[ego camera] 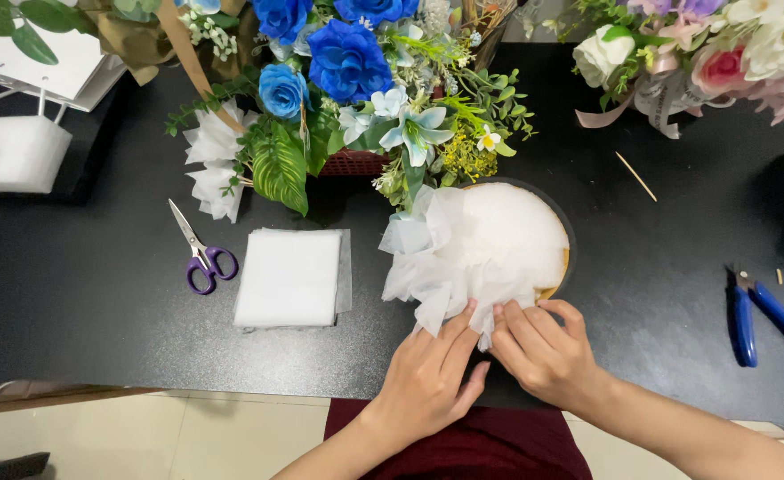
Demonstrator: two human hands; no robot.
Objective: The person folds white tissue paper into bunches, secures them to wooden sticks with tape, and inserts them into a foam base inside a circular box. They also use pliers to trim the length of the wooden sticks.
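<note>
A round white foam dome (512, 231) sits in a shallow basket on the black table (80, 276). White gauzy fabric ruffles (423, 267) frill its left and near edge. My left hand (432, 378) presses its fingers on the lowest ruffle at the dome's near edge. My right hand (543, 347) pinches the same piece of fabric right beside it, fingertips touching the foam rim.
A stack of white fabric squares (287, 277) lies left of the dome, purple-handled scissors (203, 253) beyond it. Blue flower arrangement (347, 80) stands behind, a pink and white bouquet (721, 53) at back right. Blue-handled pliers (761, 316) and a thin wooden stick (636, 176) lie right.
</note>
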